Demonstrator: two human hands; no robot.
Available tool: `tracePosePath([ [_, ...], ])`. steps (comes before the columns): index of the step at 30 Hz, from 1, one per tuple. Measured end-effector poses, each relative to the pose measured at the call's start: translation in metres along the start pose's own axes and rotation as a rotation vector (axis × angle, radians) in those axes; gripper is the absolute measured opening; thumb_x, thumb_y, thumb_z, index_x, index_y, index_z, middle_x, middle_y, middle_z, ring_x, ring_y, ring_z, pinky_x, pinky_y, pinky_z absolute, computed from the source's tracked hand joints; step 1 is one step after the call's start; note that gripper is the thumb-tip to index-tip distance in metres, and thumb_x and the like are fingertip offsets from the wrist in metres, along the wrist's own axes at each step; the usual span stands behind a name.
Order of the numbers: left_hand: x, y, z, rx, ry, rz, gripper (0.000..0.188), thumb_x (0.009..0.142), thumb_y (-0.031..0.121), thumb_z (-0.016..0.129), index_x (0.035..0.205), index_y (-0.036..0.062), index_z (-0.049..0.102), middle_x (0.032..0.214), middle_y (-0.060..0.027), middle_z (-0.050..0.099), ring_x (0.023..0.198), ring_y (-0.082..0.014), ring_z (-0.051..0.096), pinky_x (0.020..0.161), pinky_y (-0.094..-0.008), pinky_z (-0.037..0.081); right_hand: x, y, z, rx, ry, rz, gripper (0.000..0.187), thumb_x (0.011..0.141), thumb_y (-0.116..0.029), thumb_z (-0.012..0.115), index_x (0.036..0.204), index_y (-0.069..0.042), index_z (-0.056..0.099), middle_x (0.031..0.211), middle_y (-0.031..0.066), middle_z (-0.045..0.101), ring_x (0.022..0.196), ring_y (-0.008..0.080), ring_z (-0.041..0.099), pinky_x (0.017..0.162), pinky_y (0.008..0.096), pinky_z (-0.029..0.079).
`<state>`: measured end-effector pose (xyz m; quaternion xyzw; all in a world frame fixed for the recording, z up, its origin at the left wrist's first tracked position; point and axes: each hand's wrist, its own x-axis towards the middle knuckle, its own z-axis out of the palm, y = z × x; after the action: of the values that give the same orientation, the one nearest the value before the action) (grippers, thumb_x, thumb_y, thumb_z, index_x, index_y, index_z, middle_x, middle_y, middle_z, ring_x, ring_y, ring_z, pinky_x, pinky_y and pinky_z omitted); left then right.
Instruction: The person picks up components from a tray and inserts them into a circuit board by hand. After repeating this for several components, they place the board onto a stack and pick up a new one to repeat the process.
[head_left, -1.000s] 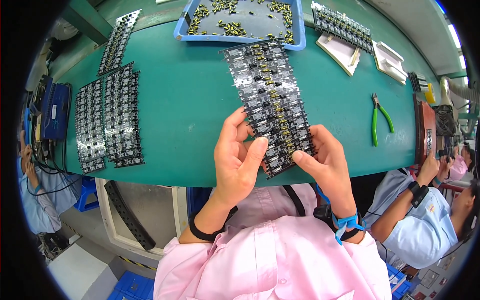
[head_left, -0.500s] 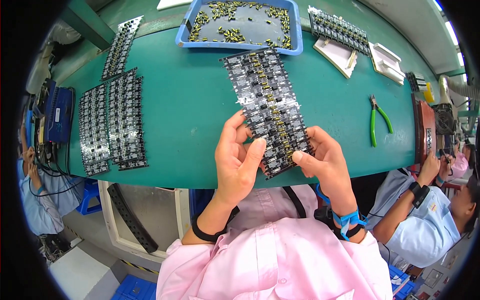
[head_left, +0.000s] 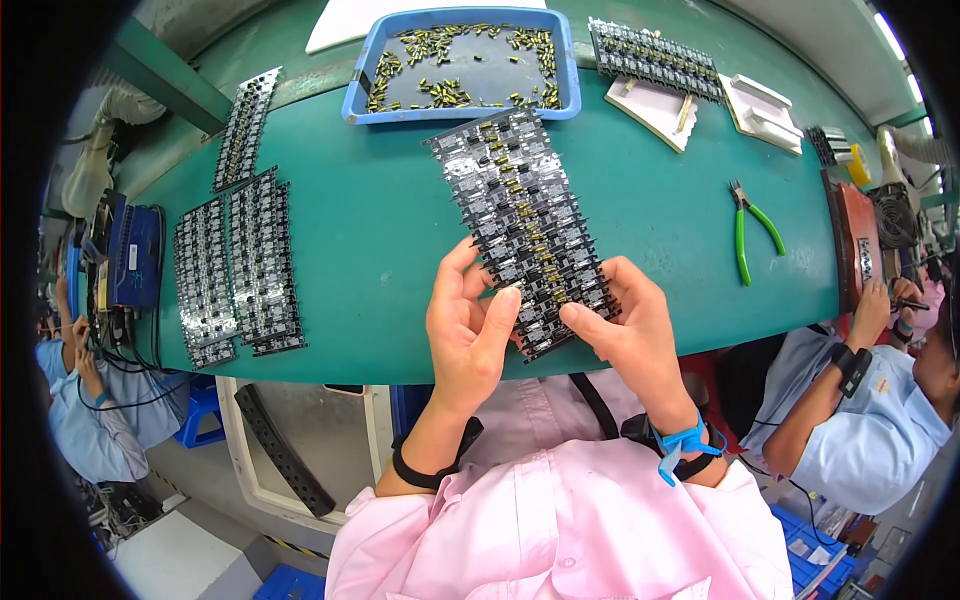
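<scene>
A long black circuit board panel point(head_left: 525, 225) is held tilted above the green table, its far end close to the blue tray. Down its middle runs a row of small yellow-and-black cylindrical parts. My left hand point(head_left: 468, 335) grips the panel's left edge near its lower end, thumb on top and fingers beneath. On the opposite edge, my right hand point(head_left: 632, 322) is closed the same way, its thumb resting on the face near the bottom parts. Fingers under the panel are partly hidden.
The blue tray point(head_left: 362, 108) holds many loose cylindrical parts. Green-handled cutters point(head_left: 757, 235) lie at right. More panels point(head_left: 262, 260) rest at left; another panel point(head_left: 655, 60) sits on a white fixture point(head_left: 650, 112). Co-workers in light blue point(head_left: 860, 420) sit on both sides.
The view has shifted slightly, so the tray and cutters appear a little further left. Both hands keep their hold on the panel, and my right thumb lies slightly further inward on it.
</scene>
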<state>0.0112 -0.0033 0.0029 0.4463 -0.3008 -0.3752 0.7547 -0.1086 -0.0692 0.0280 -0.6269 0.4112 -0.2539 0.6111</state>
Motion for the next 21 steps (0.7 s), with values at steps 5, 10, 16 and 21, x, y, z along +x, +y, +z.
tracePosePath([
  [5, 0.002, 0.001, -0.002, -0.013, -0.009, -0.016, 0.043, 0.076, 0.0, 0.046, 0.115, -0.003, 0.025, 0.095, -0.0132, 0.049, 0.076, -0.0116, 0.052, 0.059, -0.0194, 0.044, 0.001, 0.003, 0.003, -0.019, 0.022, -0.025, 0.023, 0.069, -0.011, 0.061, 0.081, -0.001, 0.045, 0.068, 0.0016, 0.052, 0.049, 0.0019, 0.043, 0.039, 0.0138, 0.032],
  [10, 0.001, 0.002, -0.004, -0.025, -0.008, -0.046, 0.043, 0.076, 0.001, 0.046, 0.114, -0.0028, 0.026, 0.093, -0.0127, 0.05, 0.072, -0.0105, 0.052, 0.052, -0.0176, 0.043, 0.0, -0.01, -0.004, 0.062, -0.065, 0.102, 0.021, 0.071, -0.012, 0.058, 0.082, 0.0, 0.045, 0.068, 0.0024, 0.052, 0.049, 0.0026, 0.043, 0.04, 0.015, 0.034],
  [16, 0.002, 0.004, -0.004, -0.068, 0.007, -0.084, 0.044, 0.076, 0.001, 0.047, 0.114, -0.0024, 0.026, 0.093, -0.0123, 0.05, 0.073, -0.0104, 0.052, 0.054, -0.0178, 0.043, -0.001, -0.016, -0.011, 0.15, -0.133, 0.126, 0.02, 0.078, -0.016, 0.05, 0.089, 0.001, 0.046, 0.071, 0.0029, 0.053, 0.051, 0.0036, 0.045, 0.044, 0.017, 0.036],
  [21, 0.001, 0.004, -0.004, -0.068, 0.016, -0.06, 0.044, 0.076, 0.001, 0.047, 0.115, -0.0022, 0.026, 0.094, -0.0124, 0.05, 0.078, -0.0111, 0.051, 0.061, -0.0196, 0.043, 0.001, -0.012, -0.009, 0.15, -0.036, 0.019, 0.024, 0.08, -0.017, 0.046, 0.095, 0.003, 0.045, 0.078, 0.0042, 0.054, 0.064, 0.0056, 0.049, 0.054, 0.018, 0.039],
])
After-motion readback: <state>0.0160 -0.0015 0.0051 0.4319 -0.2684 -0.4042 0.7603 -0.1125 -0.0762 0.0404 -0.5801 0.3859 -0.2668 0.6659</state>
